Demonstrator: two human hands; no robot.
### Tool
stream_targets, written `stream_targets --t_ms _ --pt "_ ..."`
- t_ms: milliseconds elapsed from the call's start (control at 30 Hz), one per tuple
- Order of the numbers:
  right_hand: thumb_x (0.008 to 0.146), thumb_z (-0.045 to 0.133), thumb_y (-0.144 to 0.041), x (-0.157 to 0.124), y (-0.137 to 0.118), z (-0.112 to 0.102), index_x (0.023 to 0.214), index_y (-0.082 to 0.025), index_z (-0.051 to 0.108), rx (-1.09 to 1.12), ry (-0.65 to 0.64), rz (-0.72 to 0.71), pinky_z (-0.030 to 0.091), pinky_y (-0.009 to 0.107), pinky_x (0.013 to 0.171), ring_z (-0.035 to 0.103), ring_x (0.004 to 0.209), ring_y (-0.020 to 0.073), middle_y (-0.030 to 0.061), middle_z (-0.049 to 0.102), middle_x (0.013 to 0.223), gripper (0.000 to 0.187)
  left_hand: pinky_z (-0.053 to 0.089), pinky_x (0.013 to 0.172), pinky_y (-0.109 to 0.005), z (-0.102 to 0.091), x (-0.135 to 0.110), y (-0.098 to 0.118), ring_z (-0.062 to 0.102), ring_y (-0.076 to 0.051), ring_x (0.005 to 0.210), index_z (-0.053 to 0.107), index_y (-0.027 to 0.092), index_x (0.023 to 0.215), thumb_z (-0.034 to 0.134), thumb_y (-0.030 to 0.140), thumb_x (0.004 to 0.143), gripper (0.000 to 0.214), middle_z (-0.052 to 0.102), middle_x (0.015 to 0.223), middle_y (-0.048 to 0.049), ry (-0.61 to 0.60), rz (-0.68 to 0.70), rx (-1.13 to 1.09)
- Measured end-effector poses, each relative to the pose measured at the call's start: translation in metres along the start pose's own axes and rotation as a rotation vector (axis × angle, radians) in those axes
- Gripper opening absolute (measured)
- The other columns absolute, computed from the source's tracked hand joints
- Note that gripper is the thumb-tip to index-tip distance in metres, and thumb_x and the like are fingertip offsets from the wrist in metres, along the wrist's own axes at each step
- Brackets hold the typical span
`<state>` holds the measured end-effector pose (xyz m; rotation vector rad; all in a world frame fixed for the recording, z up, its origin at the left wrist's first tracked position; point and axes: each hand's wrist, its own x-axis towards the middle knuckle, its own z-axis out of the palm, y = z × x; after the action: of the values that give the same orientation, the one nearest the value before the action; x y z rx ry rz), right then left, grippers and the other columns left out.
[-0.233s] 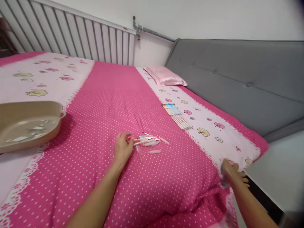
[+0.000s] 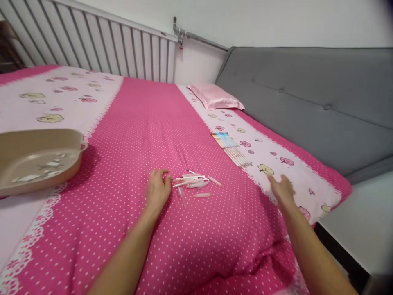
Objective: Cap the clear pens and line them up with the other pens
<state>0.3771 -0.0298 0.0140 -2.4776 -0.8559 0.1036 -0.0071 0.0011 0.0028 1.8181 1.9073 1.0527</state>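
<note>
A loose pile of slim pens [image 2: 192, 180], mostly white and pale pink, lies on the pink dotted bedspread [image 2: 138, 135]. My left hand [image 2: 157, 189] rests just left of the pile, thumb and forefinger apart by the pen ends, with nothing visible between them. Hovering over the bedspread's white printed band, my right hand [image 2: 282, 190] has its thumb and fingers spread and is slightly blurred. Beyond it, pens are laid side by side in two neat rows: a blue-and-orange row [image 2: 225, 140] and a whitish row [image 2: 238, 157].
A beige basin [image 2: 67, 176] with small white pieces inside stands at the left. A pink satin pillow [image 2: 215, 97] lies by the grey padded headboard [image 2: 307, 86]. A white radiator [image 2: 101, 41] runs along the back wall. The bed's edge drops off at the lower right.
My right hand has moved up and left, away from the bed's edge, and its fingers show spread. My left hand has stayed beside the pile. The view has shifted slightly.
</note>
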Motion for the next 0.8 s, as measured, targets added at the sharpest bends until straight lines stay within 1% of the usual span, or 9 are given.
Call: stream_targets --t_ms 67,133,200,300,400,500,633,700,800 --pt "0.079 0.048 -0.053 -0.014 -0.037 0.013 0.135 -0.021 0.040 0.043 -0.074 -0.137 0.038 0.041 0.097 0.044 0.121 0.0306 0.0142 0.044 0.136 0.065 0.047 0.075 -0.037 -0.001 0.000 0.000 0.059 -0.024 0.087 0.061 0.015 0.098 0.041 0.025 0.083 0.026 0.061 0.098 -0.0106 -0.016 0.007 0.005" --pt "0.081 0.049 -0.046 -0.036 -0.074 0.030 0.134 -0.019 0.042 0.095 -0.232 -0.393 0.038 0.039 0.097 0.046 0.120 0.0282 0.0144 0.045 0.136 0.059 0.047 0.074 -0.037 0.000 -0.001 0.000 0.060 -0.023 0.085 0.061 0.015 0.098 0.040 0.024 0.084 0.026 0.061 0.098 -0.0104 -0.032 0.026 0.002" --pt "0.082 0.050 -0.038 -0.058 -0.105 0.046 0.132 -0.017 0.045 0.083 -0.411 -0.594 0.039 0.039 0.096 0.048 0.119 0.0269 0.0143 0.049 0.133 0.054 0.048 0.073 -0.036 0.000 -0.002 0.000 0.060 -0.022 0.083 0.060 0.015 0.097 0.040 0.024 0.084 0.026 0.061 0.099 -0.0101 -0.037 0.048 -0.002" --pt "0.079 0.054 -0.027 -0.081 -0.134 0.067 0.121 -0.020 0.056 0.086 -0.512 -0.678 0.041 0.035 0.093 0.057 0.109 0.0219 0.0086 0.062 0.119 0.043 0.048 0.073 -0.036 0.001 -0.003 0.000 0.060 -0.023 0.084 0.060 0.015 0.098 0.041 0.023 0.083 0.025 0.061 0.099 -0.0098 -0.048 0.060 0.002" --pt "0.080 0.049 -0.016 -0.089 -0.142 0.081 0.117 -0.019 0.059 0.094 -0.566 -0.729 0.043 0.030 0.089 0.061 0.103 0.0180 0.0069 0.066 0.111 0.039 0.047 0.078 -0.037 0.003 -0.003 -0.001 0.059 -0.024 0.089 0.060 0.015 0.100 0.041 0.022 0.084 0.025 0.061 0.100 -0.0101 -0.082 0.077 -0.004" --pt "0.078 0.046 -0.009 -0.091 -0.139 0.084 0.112 -0.018 0.063 0.095 -0.638 -0.809 0.044 0.024 0.086 0.062 0.100 0.0149 0.0048 0.068 0.110 0.038 0.046 0.081 -0.038 0.006 -0.004 -0.001 0.057 -0.024 0.092 0.060 0.014 0.099 0.040 0.021 0.085 0.026 0.061 0.099 -0.0106 -0.108 0.101 -0.009" --pt "0.074 0.049 -0.005 -0.094 -0.134 0.078 0.109 -0.019 0.065 0.056 -0.693 -0.908 0.043 0.021 0.084 0.062 0.097 0.0148 0.0037 0.069 0.107 0.041 0.046 0.081 -0.037 0.008 -0.005 0.001 0.057 -0.023 0.092 0.061 0.014 0.095 0.040 0.019 0.084 0.024 0.062 0.097 -0.0098 -0.128 0.126 -0.008" --pt "0.073 0.048 -0.003 -0.096 -0.134 0.074 0.107 -0.019 0.066 0.017 -0.684 -0.933 0.043 0.021 0.082 0.063 0.095 0.0159 0.0046 0.070 0.103 0.042 0.046 0.080 -0.036 0.009 -0.006 0.001 0.058 -0.023 0.090 0.061 0.015 0.095 0.041 0.020 0.084 0.023 0.063 0.096 -0.0092 -0.134 0.130 -0.002" --pt "0.075 0.049 -0.006 -0.098 -0.135 0.067 0.100 -0.019 0.068 -0.055 -0.654 -0.946 0.042 0.023 0.075 0.063 0.089 0.0180 0.0064 0.071 0.094 0.035 0.047 0.078 -0.035 0.010 -0.006 0.001 0.059 -0.023 0.088 0.062 0.016 0.094 0.043 0.022 0.084 0.023 0.064 0.095 -0.0085 -0.141 0.131 0.015"
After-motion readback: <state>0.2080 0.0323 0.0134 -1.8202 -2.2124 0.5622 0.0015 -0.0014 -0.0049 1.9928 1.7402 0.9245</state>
